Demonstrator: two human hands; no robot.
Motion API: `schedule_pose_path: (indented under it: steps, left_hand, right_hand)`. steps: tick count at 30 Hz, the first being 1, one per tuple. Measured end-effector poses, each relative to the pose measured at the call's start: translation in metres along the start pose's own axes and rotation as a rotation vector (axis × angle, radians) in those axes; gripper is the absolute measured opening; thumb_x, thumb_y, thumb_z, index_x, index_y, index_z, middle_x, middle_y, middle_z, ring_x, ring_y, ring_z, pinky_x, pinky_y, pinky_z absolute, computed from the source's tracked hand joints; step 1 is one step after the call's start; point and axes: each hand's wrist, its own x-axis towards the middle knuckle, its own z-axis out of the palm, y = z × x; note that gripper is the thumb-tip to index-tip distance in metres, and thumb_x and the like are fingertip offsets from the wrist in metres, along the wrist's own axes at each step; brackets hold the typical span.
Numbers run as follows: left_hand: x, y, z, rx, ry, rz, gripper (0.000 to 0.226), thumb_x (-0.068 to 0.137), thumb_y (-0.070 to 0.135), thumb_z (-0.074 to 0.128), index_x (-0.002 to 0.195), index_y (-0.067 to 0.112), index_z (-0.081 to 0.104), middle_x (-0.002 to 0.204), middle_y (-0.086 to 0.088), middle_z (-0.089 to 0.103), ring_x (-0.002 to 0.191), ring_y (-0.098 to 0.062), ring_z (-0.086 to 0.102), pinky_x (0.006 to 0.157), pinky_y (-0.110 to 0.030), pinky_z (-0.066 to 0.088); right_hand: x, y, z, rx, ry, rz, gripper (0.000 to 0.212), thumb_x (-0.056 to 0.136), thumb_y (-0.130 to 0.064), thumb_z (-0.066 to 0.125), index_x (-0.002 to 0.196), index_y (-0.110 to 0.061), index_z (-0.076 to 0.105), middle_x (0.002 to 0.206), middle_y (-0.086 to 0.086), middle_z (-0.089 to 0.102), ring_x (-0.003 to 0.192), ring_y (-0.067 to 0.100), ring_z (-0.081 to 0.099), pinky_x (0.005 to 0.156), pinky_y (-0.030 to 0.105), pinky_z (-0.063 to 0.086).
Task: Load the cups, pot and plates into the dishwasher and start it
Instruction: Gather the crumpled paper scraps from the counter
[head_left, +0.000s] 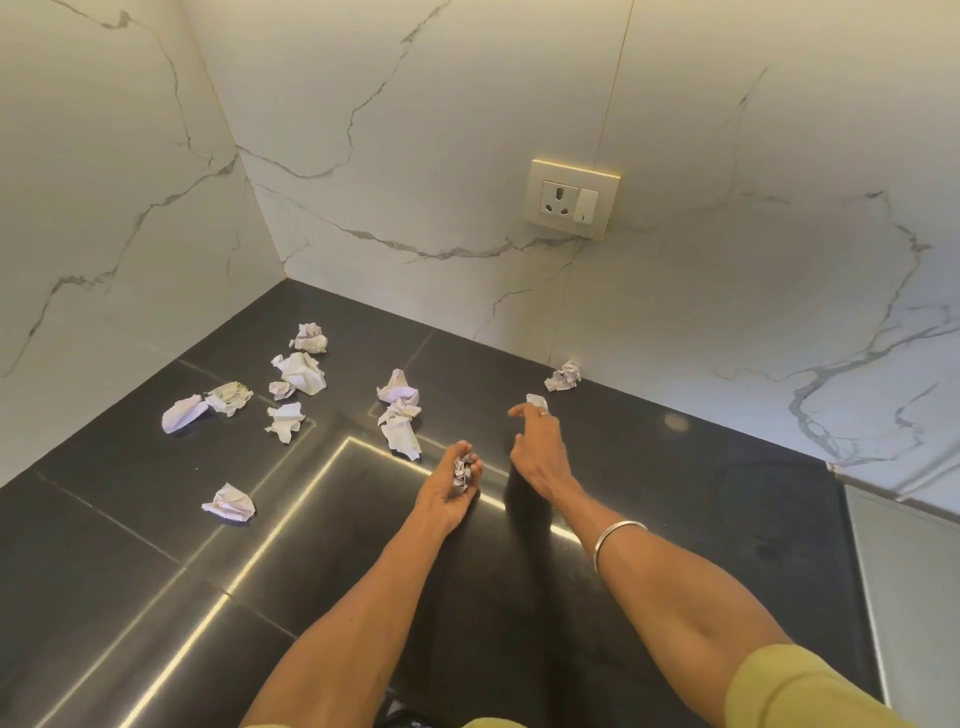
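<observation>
Gathering crumpled paper off the black countertop (675, 519), not loading dishes: the left hand (451, 486) cups a paper ball (464, 470), the right hand (537, 447) reaches, fingers loose, touching another wad (537, 401). No cups, pot, plates or dishwasher in sight; next comes pinching that wad.

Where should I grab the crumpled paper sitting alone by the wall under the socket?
Pinch the crumpled paper from above, across its middle. It is a loose wad with folds sticking up, so fingers can close on it. The wall sits right behind it, so come from the front, where the right hand reaches.
</observation>
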Motion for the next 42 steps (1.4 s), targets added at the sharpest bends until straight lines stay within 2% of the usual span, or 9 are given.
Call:
schedule_pose_path:
  steps: [8, 13, 18, 24, 27, 31, 34, 38, 42]
  left_hand:
    - [0.032, 0.01, 0.012, -0.027, 0.009, 0.004, 0.011, 0.084, 0.009, 0.073, 0.088, 0.005, 0.064, 0.079, -0.008, 0.061, 0.068, -0.015, 0.06, 0.052, -0.021, 0.056]
    - [0.039, 0.004, 0.014, 0.004, 0.048, 0.068, 0.02, 0.079, 0.013, 0.078, 0.093, 0.005, 0.066, 0.08, -0.01, 0.065, 0.069, -0.016, 0.063, 0.054, -0.021, 0.056]
    - [0.037, -0.001, 0.017, 0.032, 0.063, 0.133, 0.022, 0.077, 0.011, 0.079, 0.094, 0.003, 0.066, 0.078, -0.012, 0.066, 0.064, -0.017, 0.063, 0.053, -0.021, 0.055]
    - [0.036, 0.0, 0.014, 0.055, 0.036, 0.144, 0.025, 0.076, 0.014, 0.08, 0.094, 0.003, 0.066, 0.081, -0.013, 0.066, 0.065, -0.017, 0.063, 0.054, -0.022, 0.055]
    - [0.035, 0.0, 0.012, 0.067, 0.027, 0.143, 0.022, 0.077, 0.013, 0.079, 0.092, 0.003, 0.067, 0.081, -0.013, 0.066, 0.066, -0.017, 0.063, 0.055, -0.022, 0.055]
    - [0.033, 0.001, 0.01, 0.095, 0.003, 0.129, 0.024, 0.078, 0.017, 0.079, 0.095, 0.003, 0.068, 0.085, -0.013, 0.066, 0.069, -0.018, 0.064, 0.057, -0.024, 0.056]
    - [0.031, 0.003, 0.008, 0.117, -0.025, 0.105, 0.028, 0.082, 0.024, 0.077, 0.099, 0.005, 0.067, 0.087, -0.013, 0.068, 0.073, -0.018, 0.065, 0.06, -0.025, 0.058]
    - [0.023, 0.007, 0.005, 0.133, -0.078, 0.06, 0.036, 0.086, 0.032, 0.072, 0.114, 0.011, 0.063, 0.094, -0.009, 0.07, 0.08, -0.018, 0.066, 0.068, -0.026, 0.059]
    - [0.014, 0.009, 0.002, 0.107, -0.085, 0.063, 0.045, 0.088, 0.035, 0.069, 0.123, 0.009, 0.061, 0.11, -0.013, 0.07, 0.089, -0.02, 0.067, 0.075, -0.028, 0.057]
  right_hand:
    - [0.055, 0.034, -0.037, -0.078, -0.012, 0.149, 0.072, 0.076, 0.009, 0.054, 0.141, -0.019, 0.041, 0.143, 0.01, 0.034, 0.12, 0.033, 0.038, 0.091, 0.044, 0.044]
    - [0.09, 0.047, -0.046, -0.102, -0.002, 0.112, 0.059, 0.084, -0.009, 0.063, 0.139, -0.02, 0.044, 0.149, 0.007, 0.032, 0.129, 0.035, 0.037, 0.099, 0.044, 0.043]
    - [0.111, 0.059, -0.037, -0.131, -0.134, 0.172, 0.064, 0.08, -0.018, 0.069, 0.14, -0.02, 0.048, 0.146, 0.011, 0.035, 0.127, 0.037, 0.046, 0.104, 0.041, 0.042]
    - [0.098, 0.058, -0.031, -0.195, -0.027, 0.17, 0.029, 0.087, -0.009, 0.068, 0.116, -0.014, 0.067, 0.12, 0.013, 0.052, 0.101, 0.036, 0.058, 0.085, 0.032, 0.045]
    - [0.091, 0.057, -0.035, -0.068, 0.005, 0.218, 0.026, 0.086, -0.012, 0.072, 0.112, -0.014, 0.07, 0.118, 0.013, 0.057, 0.106, 0.034, 0.06, 0.084, 0.027, 0.04]
    - [0.081, 0.049, -0.043, 0.15, 0.042, 0.296, 0.031, 0.086, -0.024, 0.074, 0.114, -0.011, 0.072, 0.119, 0.013, 0.065, 0.11, 0.03, 0.061, 0.089, 0.03, 0.05]
    - [0.073, 0.042, -0.043, 0.245, -0.078, 0.283, 0.038, 0.081, -0.034, 0.079, 0.113, -0.015, 0.073, 0.118, 0.009, 0.065, 0.102, 0.021, 0.064, 0.064, 0.014, 0.052]
    - [0.057, 0.022, -0.035, 0.216, -0.336, 0.178, 0.037, 0.082, -0.033, 0.077, 0.115, -0.016, 0.073, 0.117, 0.003, 0.069, 0.103, 0.014, 0.061, 0.081, 0.019, 0.045]
    - [0.035, -0.011, -0.027, 0.273, -0.437, 0.051, 0.036, 0.082, -0.036, 0.076, 0.113, -0.016, 0.073, 0.108, -0.006, 0.068, 0.096, 0.009, 0.061, 0.071, 0.013, 0.041]
